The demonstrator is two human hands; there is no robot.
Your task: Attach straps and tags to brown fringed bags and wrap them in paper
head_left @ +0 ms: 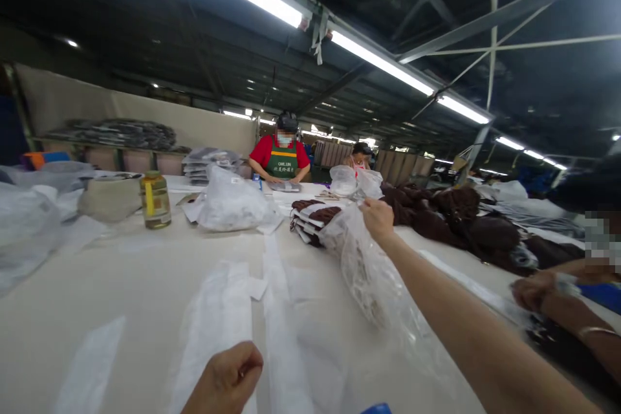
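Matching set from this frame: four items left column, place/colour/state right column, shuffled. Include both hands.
Column 1
1. Right hand
2. Left hand
3. Bottle
4. Folded stack

Column 2
A. Holds yellowish liquid
B. Brown and white
C. Curled, at the bottom of the view
D. Gripping a clear plastic bag

Pairs: 1-D, 2-C, 3-A, 4-B

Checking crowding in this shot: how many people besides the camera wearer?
3: green-aproned person, centre; dark-capped person, farther back; bare-armed person, right edge. Others may be hidden in the background.
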